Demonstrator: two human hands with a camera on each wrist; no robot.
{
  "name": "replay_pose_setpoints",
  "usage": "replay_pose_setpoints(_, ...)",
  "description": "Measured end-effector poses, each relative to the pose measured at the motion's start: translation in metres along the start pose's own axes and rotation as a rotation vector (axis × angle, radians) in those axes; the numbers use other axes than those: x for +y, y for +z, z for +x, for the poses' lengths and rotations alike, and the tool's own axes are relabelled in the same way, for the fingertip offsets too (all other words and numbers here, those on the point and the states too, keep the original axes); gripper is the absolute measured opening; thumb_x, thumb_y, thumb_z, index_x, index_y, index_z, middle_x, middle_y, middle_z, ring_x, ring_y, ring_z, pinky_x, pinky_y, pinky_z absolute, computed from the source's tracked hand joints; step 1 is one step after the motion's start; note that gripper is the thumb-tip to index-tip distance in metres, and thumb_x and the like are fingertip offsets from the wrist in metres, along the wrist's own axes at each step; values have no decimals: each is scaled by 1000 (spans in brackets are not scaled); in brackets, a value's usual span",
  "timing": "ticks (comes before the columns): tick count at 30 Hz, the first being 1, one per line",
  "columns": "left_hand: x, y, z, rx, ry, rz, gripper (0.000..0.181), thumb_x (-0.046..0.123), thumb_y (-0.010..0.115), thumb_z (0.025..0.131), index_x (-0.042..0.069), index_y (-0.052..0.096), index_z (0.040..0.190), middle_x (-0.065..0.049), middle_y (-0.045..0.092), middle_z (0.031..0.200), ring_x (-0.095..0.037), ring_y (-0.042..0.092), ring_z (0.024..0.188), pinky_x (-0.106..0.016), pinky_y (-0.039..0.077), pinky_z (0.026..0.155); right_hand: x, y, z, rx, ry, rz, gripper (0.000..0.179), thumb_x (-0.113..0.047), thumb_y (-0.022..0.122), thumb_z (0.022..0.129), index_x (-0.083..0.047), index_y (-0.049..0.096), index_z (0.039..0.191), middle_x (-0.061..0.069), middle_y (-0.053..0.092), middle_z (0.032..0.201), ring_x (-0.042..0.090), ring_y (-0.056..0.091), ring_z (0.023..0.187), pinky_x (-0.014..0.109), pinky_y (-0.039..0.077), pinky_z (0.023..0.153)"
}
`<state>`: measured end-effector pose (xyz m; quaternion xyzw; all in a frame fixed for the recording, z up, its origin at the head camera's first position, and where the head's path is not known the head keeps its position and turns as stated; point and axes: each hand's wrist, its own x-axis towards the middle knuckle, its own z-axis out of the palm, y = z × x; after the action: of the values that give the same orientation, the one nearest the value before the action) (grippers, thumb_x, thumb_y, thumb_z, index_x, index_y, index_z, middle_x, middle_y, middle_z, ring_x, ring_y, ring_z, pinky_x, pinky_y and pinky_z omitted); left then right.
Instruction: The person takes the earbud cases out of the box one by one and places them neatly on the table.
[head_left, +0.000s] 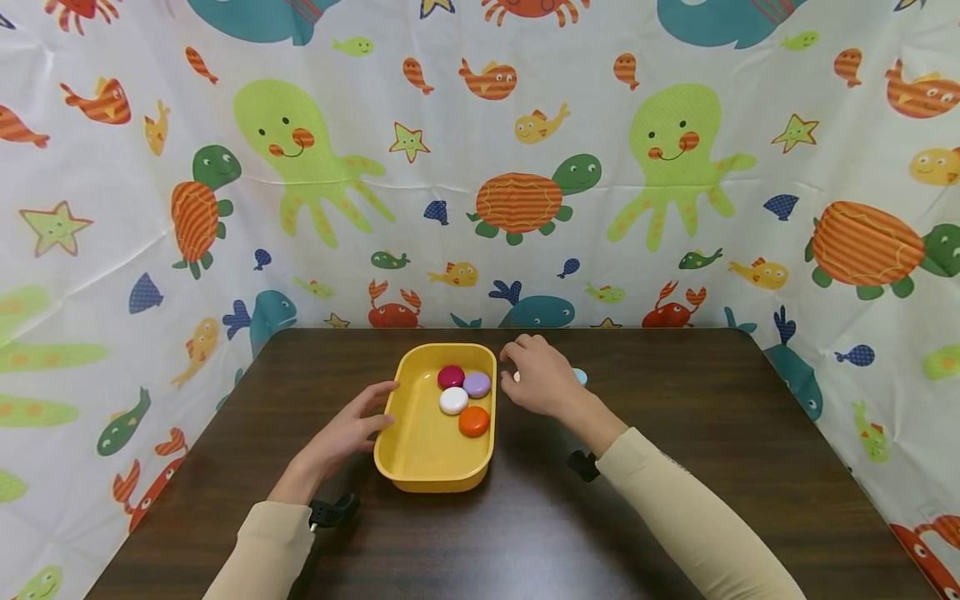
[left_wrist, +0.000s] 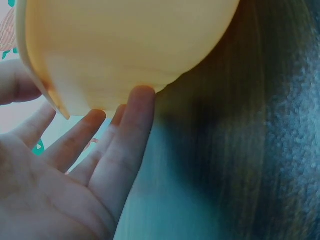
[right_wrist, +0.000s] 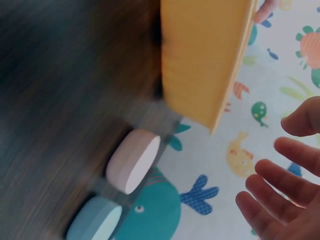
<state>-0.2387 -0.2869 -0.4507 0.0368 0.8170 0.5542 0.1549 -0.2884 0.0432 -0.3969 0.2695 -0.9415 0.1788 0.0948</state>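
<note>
A yellow bin [head_left: 427, 446] stands on the table. Inside lie a crimson disc [head_left: 451, 377], a lavender disc [head_left: 477, 384], a white disc [head_left: 453, 401] and an orange disc [head_left: 473, 422]. My left hand [head_left: 352, 429] rests its fingertips against the bin's left side, fingers extended in the left wrist view. To the right of the bin hovers my right hand [head_left: 543, 377], holding nothing, its fingers loosely bent and apart. Beneath and beyond it, mostly hidden from the head view, sit a light blue disc [head_left: 581, 377] and a pale pink disc [right_wrist: 132, 161].
The dark wooden table [head_left: 675, 467] extends to both sides of the bin. Behind and beside it hangs a white curtain [head_left: 450, 125] printed with sea animals. Each wrist wears a black strap [head_left: 333, 510].
</note>
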Motion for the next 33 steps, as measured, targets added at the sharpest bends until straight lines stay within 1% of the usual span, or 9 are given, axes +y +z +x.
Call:
replay_pose_setpoints(2, 0, 0, 0, -2, 0, -5, 63, 19, 55, 104, 18, 26, 159, -24, 23, 161, -47, 40, 138, -56, 53, 97, -4, 0, 1, 11, -16, 6, 26, -21, 69, 93, -6, 71, 114, 8, 65, 114, 26, 55, 105, 38, 54, 93)
replay_pose_setpoints(9, 0, 0, 1, -4, 0, -4, 63, 20, 55, 104, 18, 26, 159, -25, 23, 161, -48, 40, 137, -55, 54, 96, -17, 0, 2, 18, -39, 18, 26, -24, 69, 92, -9, 71, 114, 6, 65, 115, 23, 55, 105, 35, 54, 92)
replay_pose_setpoints(13, 0, 0, 0, 1, 2, -2, 62, 20, 55, 104, 18, 26, 159, -25, 24, 161, -47, 41, 137, -55, 54, 96, -24, 1, 5, 8, -50, 42, 28, -24, 69, 92, -9, 70, 115, 7, 64, 117, 23, 54, 105, 35, 54, 93)
replay_pose_setpoints(20, 1, 0, -1, 2, 7, -9, 62, 19, 55, 104, 17, 26, 159, -25, 24, 160, -48, 42, 136, -55, 54, 96, -35, 2, 12, 17, -81, 71, 28, -24, 68, 93, -9, 70, 116, 7, 64, 117, 23, 55, 108, 36, 53, 96)
replay_pose_setpoints(27, 3, 1, -1, -4, 5, -23, 61, 19, 55, 104, 17, 27, 159, -25, 24, 160, -48, 42, 137, -56, 53, 97, -43, 7, 21, -28, -68, 75, 30, -28, 68, 94, -12, 69, 119, 5, 63, 120, 22, 54, 110, 36, 53, 99)
replay_pose_setpoints(33, 3, 0, -1, -2, 2, -20, 62, 19, 55, 104, 17, 26, 159, -25, 24, 160, -48, 42, 136, -55, 54, 96, -46, 10, 29, -64, -80, 50, 32, -30, 68, 94, -13, 69, 121, 5, 63, 119, 21, 54, 108, 35, 53, 97)
